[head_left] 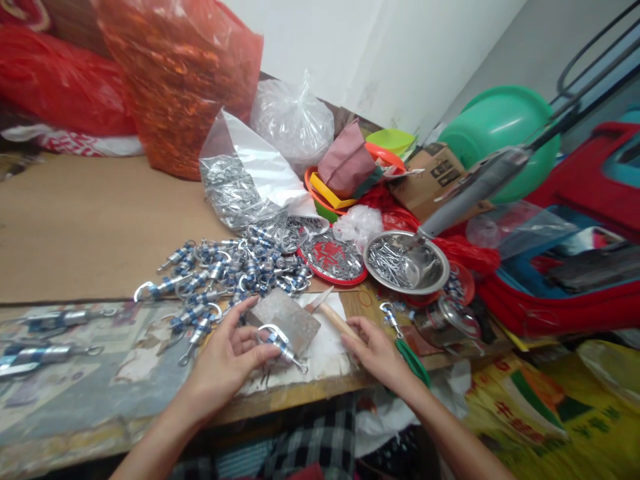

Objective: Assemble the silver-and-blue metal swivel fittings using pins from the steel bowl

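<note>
My left hand point(240, 347) pinches a small metal hook piece with a blue band point(283, 347) between thumb and fingers, over the near edge of a grey metal block point(293, 319). My right hand point(369, 345) is closed round the wooden handle of a hammer-like tool point(336, 319), whose narrow head end points up and left beside the block. Both the block and the tool are over white paper point(330, 357) at the table's front edge. A heap of similar blue-banded hook pieces point(245, 263) spreads behind and left of my left hand.
Right of the heap are a red tray of small metal parts point(334, 257) and a steel bowl of pins point(407, 263). Green-handled scissors point(413, 363) lie beyond my right hand. Full bags point(185, 87) stand at the back; a red-and-blue container point(560, 267) is at right.
</note>
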Tool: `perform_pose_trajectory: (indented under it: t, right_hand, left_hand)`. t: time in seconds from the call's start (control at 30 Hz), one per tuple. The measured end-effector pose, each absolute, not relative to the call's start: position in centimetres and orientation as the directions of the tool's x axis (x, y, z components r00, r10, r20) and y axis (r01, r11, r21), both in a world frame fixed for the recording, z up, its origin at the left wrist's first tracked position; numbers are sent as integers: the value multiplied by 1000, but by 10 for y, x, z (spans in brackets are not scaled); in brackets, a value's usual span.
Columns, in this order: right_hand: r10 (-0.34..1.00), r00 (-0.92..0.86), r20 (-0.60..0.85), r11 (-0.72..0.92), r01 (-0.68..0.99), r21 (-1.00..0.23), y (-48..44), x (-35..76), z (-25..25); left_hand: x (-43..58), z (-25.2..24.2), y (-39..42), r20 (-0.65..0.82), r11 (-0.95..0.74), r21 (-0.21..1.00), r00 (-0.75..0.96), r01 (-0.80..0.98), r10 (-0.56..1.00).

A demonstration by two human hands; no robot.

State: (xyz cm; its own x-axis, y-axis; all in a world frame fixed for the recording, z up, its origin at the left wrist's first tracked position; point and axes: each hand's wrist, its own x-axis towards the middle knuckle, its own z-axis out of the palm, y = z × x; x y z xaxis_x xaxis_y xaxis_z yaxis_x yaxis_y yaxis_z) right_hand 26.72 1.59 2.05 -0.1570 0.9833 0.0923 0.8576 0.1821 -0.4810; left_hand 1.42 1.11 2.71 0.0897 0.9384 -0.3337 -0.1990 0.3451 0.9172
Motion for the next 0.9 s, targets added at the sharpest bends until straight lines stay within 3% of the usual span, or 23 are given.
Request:
perform_pose_trajectory:
  t: [0.1,0.23,0.4,0.57,0.67,0.8,0.9]
  right_hand:
    - [923,-211,321,349,810,-472,8,255,46]
    - [758,-356,546,597,717,-361,-9,239,67]
    - [754,-554,353,645,726,-238,-22,231,57]
    - [752,-457,475,630,711,-313,-26,231,54]
    - [809,-464,362,581,724,-371,-25,228,52]
    - [911,-264,319,404,728,-553,-14,234,43]
    - [964,-35,265,209,717,-665,-4,252,32]
  left_hand:
    - [15,31,11,-332,345,917,96,-199,938]
    - [15,31,10,-329,339,919,83,-201,941]
    - [14,29,10,-309,324,920,103,-219,946]
    - [14,28,11,-314,329,916,102,-229,944]
    - [18,28,10,-305,323,917,108,-235,946]
    - [8,39,2,-294,301,927,65,-224,954]
    - [-37,47,-5,-194,171,979,-237,-112,952]
